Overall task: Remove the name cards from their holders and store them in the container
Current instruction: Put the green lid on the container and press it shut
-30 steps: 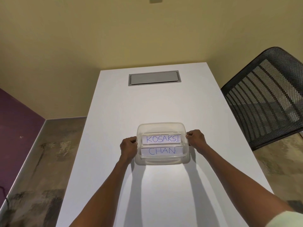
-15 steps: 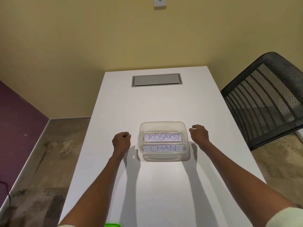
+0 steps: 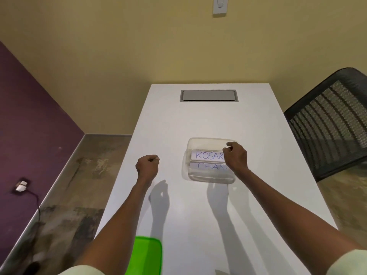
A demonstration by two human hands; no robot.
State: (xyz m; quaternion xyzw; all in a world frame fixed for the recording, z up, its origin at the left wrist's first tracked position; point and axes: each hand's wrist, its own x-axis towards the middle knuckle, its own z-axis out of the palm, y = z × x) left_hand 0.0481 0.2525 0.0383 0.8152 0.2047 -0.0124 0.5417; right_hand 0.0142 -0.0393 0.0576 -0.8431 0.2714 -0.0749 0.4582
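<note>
Both forearms reach forward from the near edge over the white bench [image 3: 198, 215]. The left hand [image 3: 147, 167] hovers over bare bench surface well to the left of the clear plastic box [image 3: 210, 141]; its fingers are curled into a fist and its grip is clenched on nothing. The right hand [image 3: 236, 156] is over the right side of the box, knuckles up, fingers curled, thumb and forefinger drawn together above the upper card. Whether that grip is pinching the card or its holder cannot be told.

The box sits in the middle of the bench, a little right of centre. Inside it, two white name cards lie one behind the other: the farther card [image 3: 207, 155] reads "KOSAK", its end hidden by the right hand, and the nearer card [image 3: 208, 166] reads "CHAN".

A green lid [image 3: 148, 255] lies at the near edge of the bench beside the left forearm. A grey hatch [image 3: 208, 95] is set into the far end. A black mesh chair [image 3: 333, 120] stands to the right.
</note>
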